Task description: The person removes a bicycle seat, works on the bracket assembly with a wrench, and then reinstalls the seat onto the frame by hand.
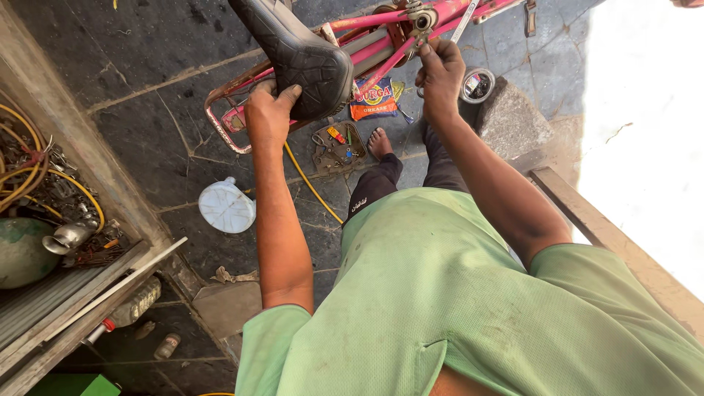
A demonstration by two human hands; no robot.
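Note:
A pink bicycle frame (381,45) stands in front of me with its black saddle (297,51) nearest. My left hand (268,114) rests against the rear edge of the saddle and the rusty carrier rack (220,110) below it. My right hand (440,73) is raised at the frame's tubes near a metal fitting (422,18), fingers closed on a small part I cannot make out. I wear a green shirt, and my bare foot (379,141) shows on the dark stone floor.
On the floor lie a flat tray of small tools (339,147), an orange and blue pouch (372,101), a round tin (477,84), a white plastic jug (226,207) and a yellow hose (312,187). Scrap metal and wires (44,191) fill the left. A wooden beam (609,235) runs at right.

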